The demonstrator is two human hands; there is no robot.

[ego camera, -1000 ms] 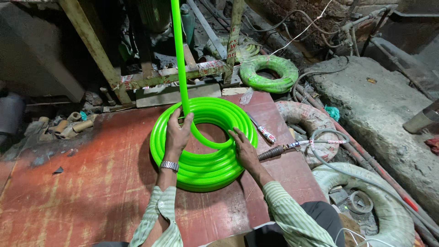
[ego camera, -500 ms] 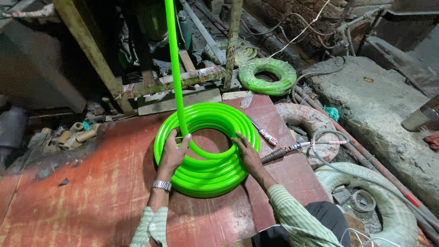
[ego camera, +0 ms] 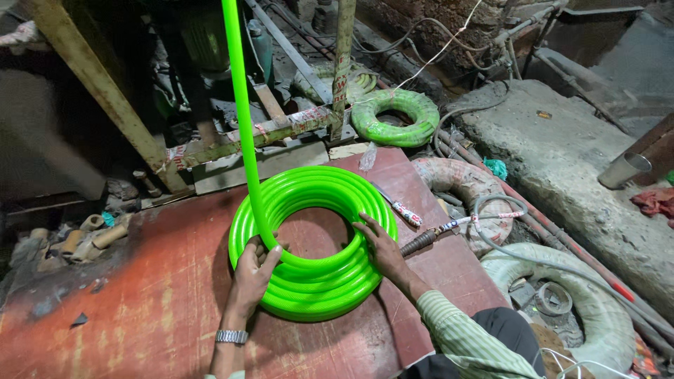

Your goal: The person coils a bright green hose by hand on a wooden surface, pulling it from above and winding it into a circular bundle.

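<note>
A coil of bright green hose (ego camera: 312, 242) lies flat on a red board (ego camera: 126, 309), and both hands rest on it. The left hand (ego camera: 254, 277) sits at the near-left side of the coil, fingers curled together around the loose run of hose (ego camera: 242, 119) where it comes down from above and bends into the ring; the hose passes between the fingers and thumb, with the fingertips just inside the coil's inner edge. A metal wristwatch (ego camera: 231, 337) is on that wrist. The right hand (ego camera: 379, 249) lies on the right side of the coil, fingers spread a little apart and pressed flat over the top turns, the fingertips reaching toward the open middle and the palm outside the ring. It presses on the coil rather than closing around it. The sleeve (ego camera: 460, 333) behind it is striped green and white.

Beyond the right fingers, just past the coil, a knife-like tool with a wrapped handle (ego camera: 400, 207) lies on the board. Farther off, a second, darker green hose coil (ego camera: 394, 116) lies on the ground beside a rusty metal frame (ego camera: 260, 130).
</note>
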